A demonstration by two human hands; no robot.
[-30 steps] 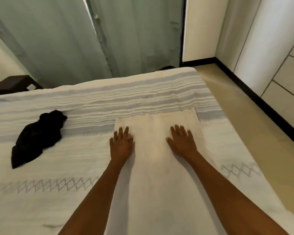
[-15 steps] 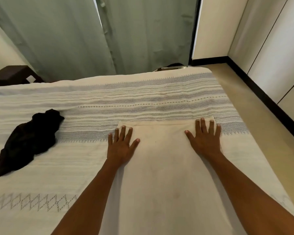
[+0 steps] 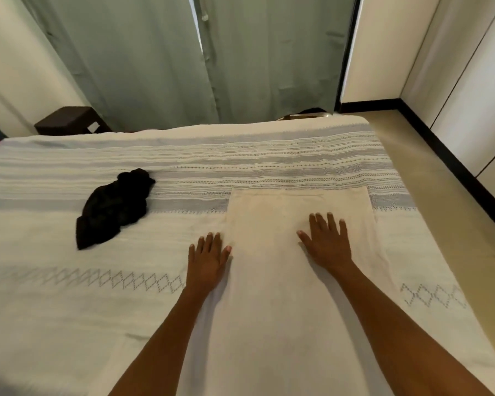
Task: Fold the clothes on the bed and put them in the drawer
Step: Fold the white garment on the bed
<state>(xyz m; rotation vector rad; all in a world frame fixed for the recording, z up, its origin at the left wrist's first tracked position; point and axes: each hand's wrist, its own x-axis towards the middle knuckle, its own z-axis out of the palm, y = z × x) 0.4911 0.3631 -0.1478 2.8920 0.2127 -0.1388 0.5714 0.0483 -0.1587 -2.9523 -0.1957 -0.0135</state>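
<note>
A long cream cotton garment (image 3: 297, 281) lies flat on the striped white bedspread (image 3: 69, 295), its long axis running from the person out toward the far edge of the bed. The left hand (image 3: 207, 261) rests palm down with fingers straight along the cloth's left edge; the right hand (image 3: 327, 241) presses flat, fingers spread, well inside the right edge. Neither hand pinches anything. The left edge is therefore nearer a grip, and probably folds first. The fabric looks smooth and thin. A crumpled black garment (image 3: 112, 210) waits well apart, to the left.
</note>
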